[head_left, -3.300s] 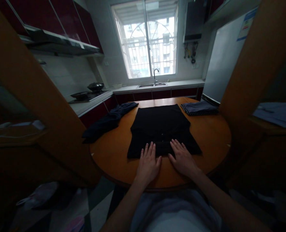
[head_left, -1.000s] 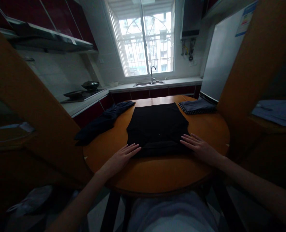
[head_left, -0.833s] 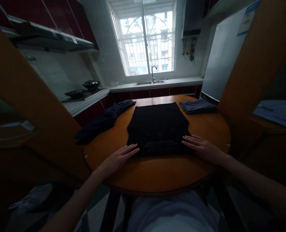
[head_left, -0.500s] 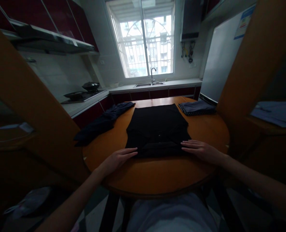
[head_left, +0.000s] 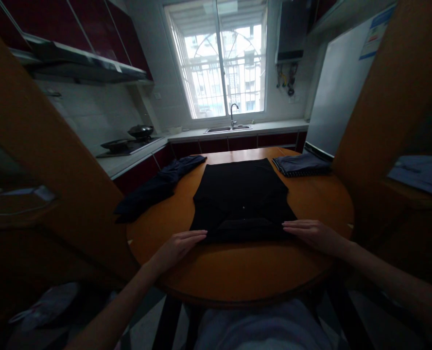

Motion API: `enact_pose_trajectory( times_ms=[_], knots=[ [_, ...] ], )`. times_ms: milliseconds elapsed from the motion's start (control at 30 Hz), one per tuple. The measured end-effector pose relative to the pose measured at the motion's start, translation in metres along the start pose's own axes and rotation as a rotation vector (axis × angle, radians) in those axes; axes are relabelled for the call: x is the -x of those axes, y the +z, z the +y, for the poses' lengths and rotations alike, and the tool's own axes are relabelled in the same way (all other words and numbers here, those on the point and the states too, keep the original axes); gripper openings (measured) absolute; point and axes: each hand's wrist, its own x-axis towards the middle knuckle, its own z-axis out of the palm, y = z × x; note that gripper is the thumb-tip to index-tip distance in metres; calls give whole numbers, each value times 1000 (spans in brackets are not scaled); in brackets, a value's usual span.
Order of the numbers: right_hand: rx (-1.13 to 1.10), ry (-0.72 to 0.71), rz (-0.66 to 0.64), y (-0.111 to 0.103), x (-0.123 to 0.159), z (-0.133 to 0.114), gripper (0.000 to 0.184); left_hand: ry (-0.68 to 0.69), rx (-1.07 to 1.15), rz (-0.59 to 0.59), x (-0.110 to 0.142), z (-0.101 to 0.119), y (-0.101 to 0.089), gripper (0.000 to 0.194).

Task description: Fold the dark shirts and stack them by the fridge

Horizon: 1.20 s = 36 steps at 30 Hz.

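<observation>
A black garment [head_left: 241, 187], perhaps a top, lies spread flat on the round wooden table [head_left: 237, 277], with a folded band along its near edge. My left hand [head_left: 181, 245] rests at its near left corner, fingers straight and close together on the cloth. At the near right corner, my right hand [head_left: 316, 236] lies likewise, its outstretched fingers touching the fabric. Both thumbs are hard to see. A small pale speck shows near the middle of the cloth.
Dark blue clothing [head_left: 161, 184] hangs over the table's left edge. Folded clothes [head_left: 303, 164] lie at the back right. Wooden posts flank the table. Beyond are a stove with a pan [head_left: 141, 131], a sink [head_left: 228, 129] and a fridge [head_left: 341, 92].
My right hand has slid slightly outward and nearer along the black garment's edge. My left hand has shifted a little nearer, its fingers now closer together. The view has tilted slightly.
</observation>
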Motion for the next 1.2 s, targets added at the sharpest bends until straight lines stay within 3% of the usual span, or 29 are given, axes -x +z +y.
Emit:
enact_pose_trajectory(
  times_ms=[200, 433, 600, 767, 867, 1000, 1200],
  knots=[
    [-19, -48, 59, -1, 6, -5, 41, 0, 17, 51, 8, 6, 1, 40],
    [-155, 70, 17, -11, 16, -23, 41, -31, 71, 54, 25, 24, -4, 39],
    [-244, 219, -58, -31, 18, -36, 34, -179, 121, -3, 30, 44, -20, 32],
    [-351, 384, -76, -58, 5, -42, 32, -293, 182, -53, 14, 52, -49, 21],
    [-381, 445, -91, -71, -11, -34, 36, -347, 213, -60, -6, 44, -68, 22],
    [-383, 509, -80, -79, -41, -5, 40, -466, 326, -115, -43, 14, -84, 30],
    [-389, 591, -57, -71, -95, 60, 46, -573, 453, -114, -105, -48, -78, 43]
  ],
)
